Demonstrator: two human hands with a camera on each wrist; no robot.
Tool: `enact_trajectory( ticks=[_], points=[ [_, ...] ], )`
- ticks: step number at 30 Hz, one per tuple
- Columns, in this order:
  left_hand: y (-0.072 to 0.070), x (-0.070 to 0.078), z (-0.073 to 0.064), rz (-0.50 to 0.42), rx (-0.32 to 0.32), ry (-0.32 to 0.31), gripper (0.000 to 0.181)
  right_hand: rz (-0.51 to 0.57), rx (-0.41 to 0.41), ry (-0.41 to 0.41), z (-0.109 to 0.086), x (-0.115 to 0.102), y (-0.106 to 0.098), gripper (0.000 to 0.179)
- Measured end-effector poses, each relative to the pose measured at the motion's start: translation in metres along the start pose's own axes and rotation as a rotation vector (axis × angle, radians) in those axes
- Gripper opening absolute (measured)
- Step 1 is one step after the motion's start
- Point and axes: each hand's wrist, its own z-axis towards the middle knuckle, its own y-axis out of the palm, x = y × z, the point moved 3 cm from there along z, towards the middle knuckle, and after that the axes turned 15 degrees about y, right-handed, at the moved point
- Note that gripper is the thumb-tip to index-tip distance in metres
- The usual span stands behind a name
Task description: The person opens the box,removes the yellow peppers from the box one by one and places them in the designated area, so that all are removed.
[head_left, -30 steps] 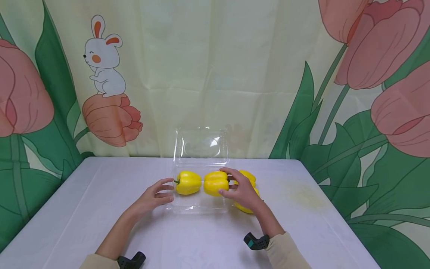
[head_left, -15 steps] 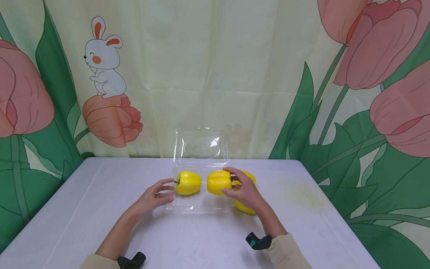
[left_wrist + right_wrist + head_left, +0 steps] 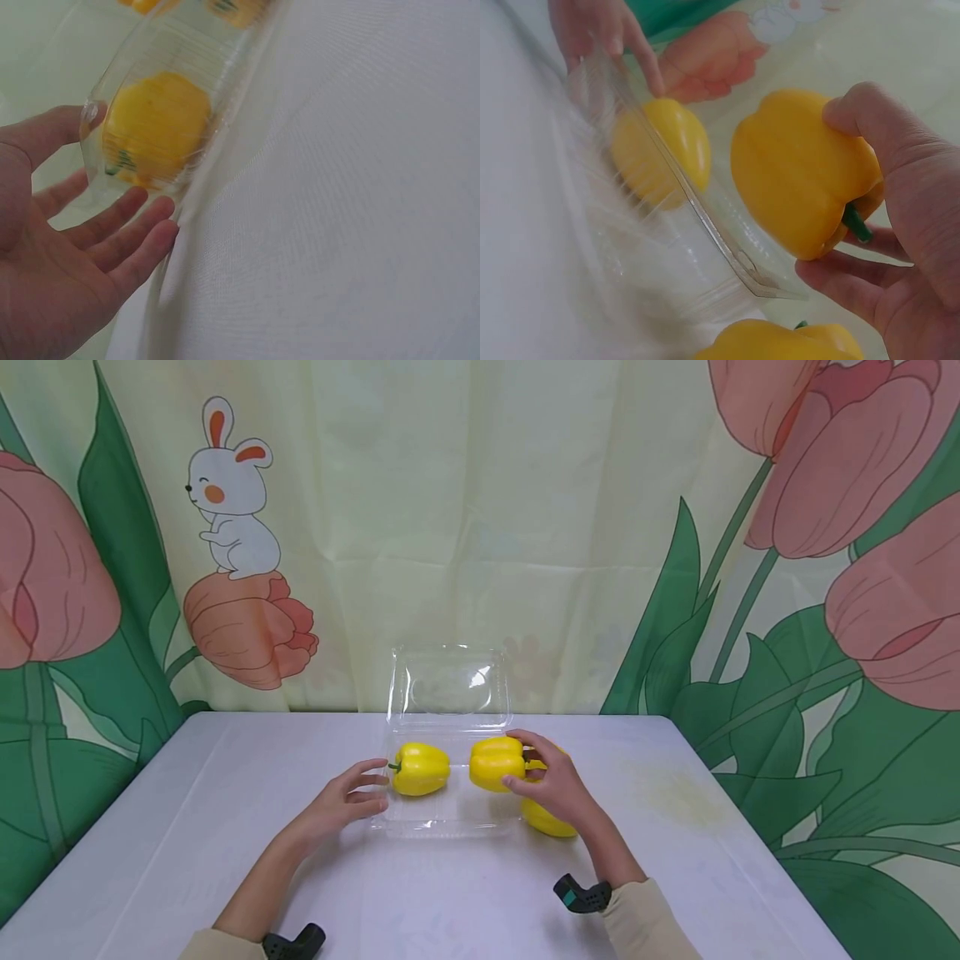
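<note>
A clear plastic clamshell box (image 3: 442,818) lies on the table with its lid (image 3: 450,685) raised at the back. One yellow bell pepper (image 3: 422,770) lies in the box's left side, its green stem toward my left hand (image 3: 348,797). That hand touches the box's left end, fingers spread and relaxed. Over the box's right side, my right hand (image 3: 553,783) holds a second yellow bell pepper (image 3: 802,172) between thumb and fingers, near the stem end. In the right wrist view this pepper is above the box rim (image 3: 705,225), apart from it.
Right of the box, a yellow pepper (image 3: 547,818) rests on the white-covered table (image 3: 420,902); another is mostly hidden behind my right hand. A curtain (image 3: 555,527) printed with tulips and a rabbit hangs behind the table's far edge.
My right hand has moved to the right and slightly up with the pepper, widening the gap to the pepper in the box. My left hand has stayed in place.
</note>
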Motion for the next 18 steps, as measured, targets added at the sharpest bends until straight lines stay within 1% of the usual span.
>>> enact_trajectory(
  ticks=[11, 18],
  points=[
    [0.000, 0.002, 0.001, 0.006, -0.002, -0.006, 0.067, 0.015, 0.003, 0.036, 0.001, 0.002, -0.010, 0.065],
    [0.001, 0.002, 0.000, 0.009, 0.001, -0.012, 0.066, 0.013, 0.006, 0.056, 0.001, 0.003, -0.013, 0.065]
  ],
)
